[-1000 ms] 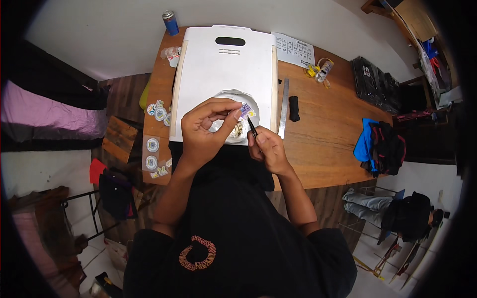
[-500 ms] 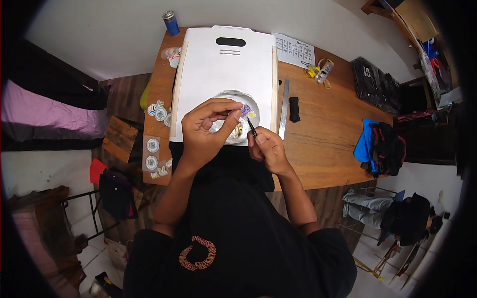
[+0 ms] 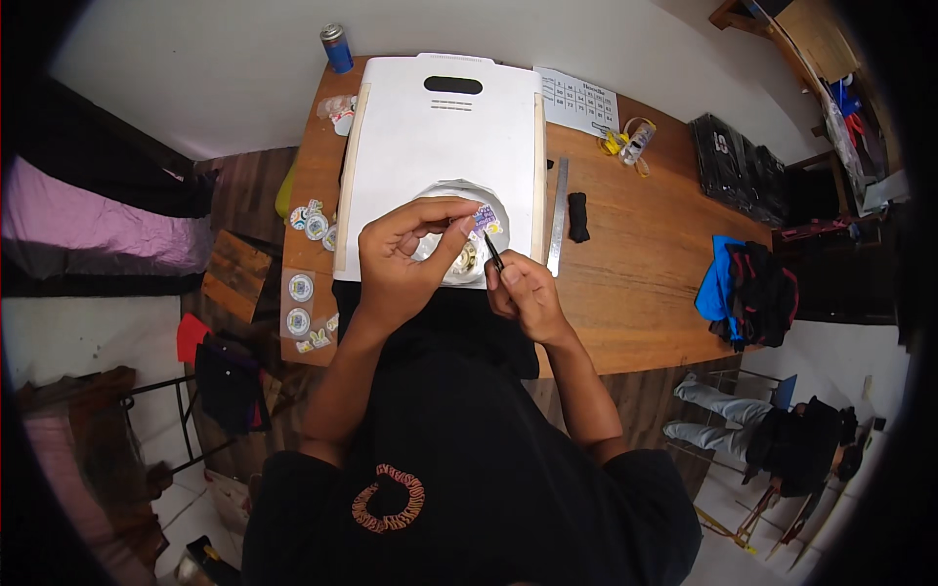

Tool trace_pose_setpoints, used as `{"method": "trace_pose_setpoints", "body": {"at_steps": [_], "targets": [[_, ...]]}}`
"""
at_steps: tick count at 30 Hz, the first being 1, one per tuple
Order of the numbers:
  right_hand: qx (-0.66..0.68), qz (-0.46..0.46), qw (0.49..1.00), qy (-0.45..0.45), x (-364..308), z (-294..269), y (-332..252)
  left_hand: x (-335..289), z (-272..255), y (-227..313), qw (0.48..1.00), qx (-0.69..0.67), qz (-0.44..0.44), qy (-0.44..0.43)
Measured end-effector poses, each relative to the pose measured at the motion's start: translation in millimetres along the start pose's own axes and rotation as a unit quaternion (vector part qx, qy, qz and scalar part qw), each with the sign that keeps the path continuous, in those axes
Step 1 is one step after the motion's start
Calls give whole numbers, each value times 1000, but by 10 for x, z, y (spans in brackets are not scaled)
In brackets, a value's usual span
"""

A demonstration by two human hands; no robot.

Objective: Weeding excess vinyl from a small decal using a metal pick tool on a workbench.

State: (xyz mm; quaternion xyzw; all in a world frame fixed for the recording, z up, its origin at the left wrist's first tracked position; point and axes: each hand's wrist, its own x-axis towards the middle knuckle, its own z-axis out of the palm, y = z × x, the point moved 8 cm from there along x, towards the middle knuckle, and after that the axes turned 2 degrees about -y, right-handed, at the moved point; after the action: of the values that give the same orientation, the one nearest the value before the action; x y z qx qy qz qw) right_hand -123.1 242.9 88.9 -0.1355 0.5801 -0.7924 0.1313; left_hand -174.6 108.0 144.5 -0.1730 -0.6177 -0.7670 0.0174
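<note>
My left hand (image 3: 408, 254) is pinching a small purple, white and yellow sticker-like cut-out (image 3: 486, 219) between thumb and forefinger, its other fingers curled. From the right, my right hand (image 3: 528, 293) grips a slim black tool (image 3: 493, 251), whose tip meets the lower edge of the cut-out. The tool's exact kind is too small to make out. Below both hands lies a round, pale, clear-rimmed dish (image 3: 502, 199) with something gold-coloured (image 3: 470, 258) inside. It rests on a white board (image 3: 440, 142) with a slot handle and pale wooden side edges.
Round stickers (image 3: 300, 287) and small cut-outs lie along the wooden table's (image 3: 635, 283) left side. A blue can (image 3: 336, 49) stands behind. Right of the board are a metal ruler (image 3: 560, 210), a black roll (image 3: 578, 217), a printed sheet (image 3: 578, 98) and folded clothes (image 3: 752, 293). Another person (image 3: 796, 430) is at far right.
The cut-out has turned slightly between my left fingers, its yellow part shifting left. Both hands keep nearly the same place. The person in the background has shifted a little.
</note>
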Motion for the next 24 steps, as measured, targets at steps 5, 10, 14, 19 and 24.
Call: {"method": "trace_pose_setpoints", "body": {"at_steps": [5, 10, 14, 19, 24], "targets": [[2, -1, 1000, -1, -7, -6, 28, 4, 9, -12, 1000, -7, -1, 4], [35, 2, 999, -4, -7, 20, 67, 4, 12, -2, 1000, -6, 3, 7], [51, 6, 999, -8, -10, 33, 109, -5, 7, -34, 1000, -10, 1, 17], [106, 40, 993, 14, -19, 80, 148, -22, -6, -60, 1000, -2, 4, 23], [211, 36, 977, -7, -30, 133, 191, -28, 11, -134, 998, -48, -9, 32]]}}
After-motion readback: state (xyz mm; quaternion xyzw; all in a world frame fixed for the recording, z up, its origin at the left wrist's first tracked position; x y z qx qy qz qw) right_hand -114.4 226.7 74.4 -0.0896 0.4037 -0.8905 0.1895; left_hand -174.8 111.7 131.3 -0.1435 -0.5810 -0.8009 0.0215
